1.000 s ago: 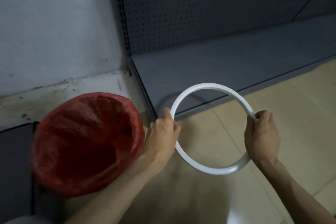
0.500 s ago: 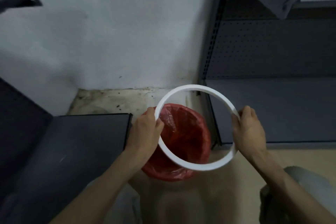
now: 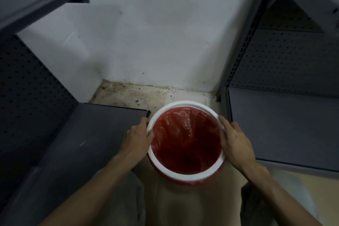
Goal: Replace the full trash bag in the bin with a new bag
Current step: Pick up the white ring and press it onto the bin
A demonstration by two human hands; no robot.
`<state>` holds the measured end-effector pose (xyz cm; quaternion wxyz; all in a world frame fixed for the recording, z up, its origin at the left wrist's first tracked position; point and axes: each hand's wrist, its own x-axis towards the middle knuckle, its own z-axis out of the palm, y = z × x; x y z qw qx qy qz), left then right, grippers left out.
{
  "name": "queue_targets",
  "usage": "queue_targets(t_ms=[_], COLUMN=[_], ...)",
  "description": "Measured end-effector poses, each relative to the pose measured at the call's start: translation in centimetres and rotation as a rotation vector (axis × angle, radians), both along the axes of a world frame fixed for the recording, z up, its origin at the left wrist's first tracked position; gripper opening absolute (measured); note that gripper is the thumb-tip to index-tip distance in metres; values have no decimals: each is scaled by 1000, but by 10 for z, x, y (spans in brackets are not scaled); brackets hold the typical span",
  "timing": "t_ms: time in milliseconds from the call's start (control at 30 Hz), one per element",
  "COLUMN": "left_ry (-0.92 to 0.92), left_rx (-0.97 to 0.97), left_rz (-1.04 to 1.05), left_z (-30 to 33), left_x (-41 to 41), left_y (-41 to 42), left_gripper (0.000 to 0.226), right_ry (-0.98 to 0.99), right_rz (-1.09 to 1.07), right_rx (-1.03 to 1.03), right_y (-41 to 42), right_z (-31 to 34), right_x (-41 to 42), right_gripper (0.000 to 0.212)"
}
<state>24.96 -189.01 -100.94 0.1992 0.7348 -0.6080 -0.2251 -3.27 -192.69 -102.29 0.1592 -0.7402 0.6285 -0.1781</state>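
A round bin stands on the floor in the corner, lined with a red trash bag (image 3: pixel 185 139) whose edge folds over the outside at the front. A white plastic ring (image 3: pixel 183 175) sits on top of the bin's rim over the bag. My left hand (image 3: pixel 138 136) grips the ring's left side, thumb on the inner edge. My right hand (image 3: pixel 235 142) lies on the ring's right side with fingers spread along it. The bag's inside looks empty and dark at the bottom.
A dark grey low shelf (image 3: pixel 102 134) touches the bin on the left, another grey shelf (image 3: pixel 282 124) stands close on the right, both with pegboard backs. A white wall (image 3: pixel 156 42) is behind. Dirty floor (image 3: pixel 132 95) lies beyond the bin. My knees are below.
The white ring came from the right, held in the air by both hands, over the bin and now rests on its rim. The view turned left and downward.
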Motion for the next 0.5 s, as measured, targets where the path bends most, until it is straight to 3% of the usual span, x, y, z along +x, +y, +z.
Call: queue_targets(t_ms=[233, 500], left_ry=[13, -37], left_rx=[105, 104], left_rz=[-187, -246], left_z=[-4, -5], left_x=[6, 9], left_y=[-7, -16], left_gripper=[54, 45], right_ry=[75, 85], right_rz=[38, 64], right_rx=[123, 206], right_y=[-4, -8], right_z=[-8, -6], right_x=[0, -1], right_gripper=[43, 42])
